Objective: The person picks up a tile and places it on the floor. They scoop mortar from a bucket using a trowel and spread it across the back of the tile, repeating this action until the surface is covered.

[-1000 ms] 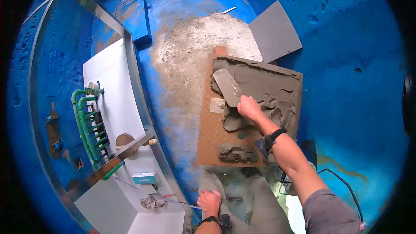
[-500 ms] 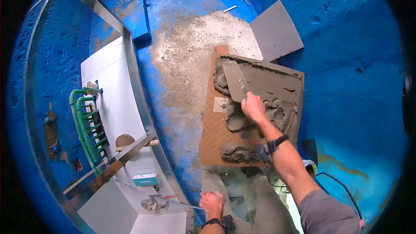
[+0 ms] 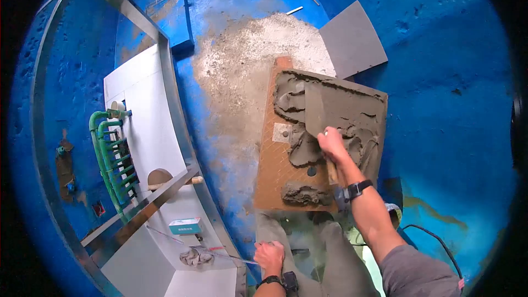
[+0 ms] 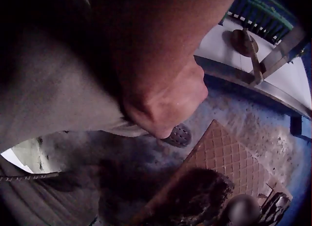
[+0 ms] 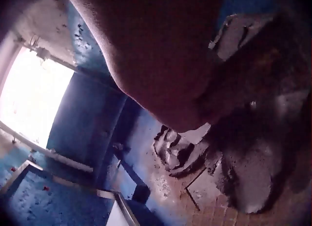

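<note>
My right hand (image 3: 333, 144) grips a trowel whose flat blade (image 3: 314, 104) lies against grey mortar (image 3: 352, 99) on a brown tile back (image 3: 267, 173) with a raised grid. Below that hand shows the wooden handle (image 3: 331, 172). Bare tile runs along the left side, and a separate mortar lump (image 3: 305, 194) sits near the lower edge. My left hand (image 3: 269, 256) rests on my leg, its fingers loosely bent; in the left wrist view this hand (image 4: 168, 106) hides its own fingertips. The right wrist view is dark around the right hand.
A grey panel (image 3: 353, 41) lies beyond the mortared tile. At left, a metal frame (image 3: 173, 85) borders white boards with green pipes (image 3: 102, 154), a round wooden-handled tool (image 3: 159, 177), a small box (image 3: 185, 226) and a crumpled cloth (image 3: 195, 257). A black cable (image 3: 437, 236) curves at lower right.
My right hand has moved right and slightly down with the trowel, whose blade is turned more upright. Ridged mortar now shows at the upper left where the blade was. The left hand has barely moved.
</note>
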Demonstrator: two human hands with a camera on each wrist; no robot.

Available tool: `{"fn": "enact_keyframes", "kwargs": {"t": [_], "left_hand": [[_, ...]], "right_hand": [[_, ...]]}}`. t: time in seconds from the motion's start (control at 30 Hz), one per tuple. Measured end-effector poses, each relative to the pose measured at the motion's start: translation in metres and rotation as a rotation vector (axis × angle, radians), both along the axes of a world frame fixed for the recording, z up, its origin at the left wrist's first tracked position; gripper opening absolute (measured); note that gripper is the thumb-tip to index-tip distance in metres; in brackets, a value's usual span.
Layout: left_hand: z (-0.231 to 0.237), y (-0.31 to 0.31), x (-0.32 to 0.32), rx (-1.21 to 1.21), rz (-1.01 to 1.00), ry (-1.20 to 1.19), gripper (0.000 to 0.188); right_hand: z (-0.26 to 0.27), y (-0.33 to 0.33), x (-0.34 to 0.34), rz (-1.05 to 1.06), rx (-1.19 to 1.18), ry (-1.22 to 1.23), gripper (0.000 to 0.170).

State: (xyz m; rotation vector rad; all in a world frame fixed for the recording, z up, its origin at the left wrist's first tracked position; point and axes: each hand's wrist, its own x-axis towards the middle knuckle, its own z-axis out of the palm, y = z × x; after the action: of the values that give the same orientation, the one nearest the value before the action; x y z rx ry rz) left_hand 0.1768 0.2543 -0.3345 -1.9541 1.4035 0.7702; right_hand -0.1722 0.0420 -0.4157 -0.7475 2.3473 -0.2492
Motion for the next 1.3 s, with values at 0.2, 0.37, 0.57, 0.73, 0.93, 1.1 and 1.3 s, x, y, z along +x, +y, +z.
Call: {"fn": "enact_keyframes", "kwargs": {"t": [0.2,0.37,0.57,0.73,0.93,1.1,1.3], "left_hand": [[-0.008,0.002,-0.001,0.019,0.01,-0.008,0.042],[0.0,-0.007,-0.006,0.067,0.033,-0.019,0.044],[-0.003,-0.005,-0.006,0.065,0.041,-0.032,0.044],[0.001,-0.01,-0.005,0.068,0.041,-0.009,0.044],[0.002,-0.017,-0.002,0.079,0.081,-0.001,0.043],[-0.005,-0.018,0.004,0.092,0.107,-0.019,0.044],[-0.005,-0.031,0.008,0.113,0.109,-0.014,0.045]], "right_hand": [[-0.006,0.0,0.069,-0.143,-0.099,-0.49,0.023],[0.016,-0.005,0.064,0.005,0.01,-0.431,0.026],[0.009,0.018,0.062,0.405,0.069,-0.149,0.031],[0.074,-0.005,0.055,0.486,0.118,0.035,0.028],[0.075,-0.075,0.01,0.76,0.092,0.196,0.021],[0.014,-0.079,0.054,0.759,0.173,0.017,0.026],[-0.019,-0.099,0.126,0.733,0.048,-0.131,0.026]]}}
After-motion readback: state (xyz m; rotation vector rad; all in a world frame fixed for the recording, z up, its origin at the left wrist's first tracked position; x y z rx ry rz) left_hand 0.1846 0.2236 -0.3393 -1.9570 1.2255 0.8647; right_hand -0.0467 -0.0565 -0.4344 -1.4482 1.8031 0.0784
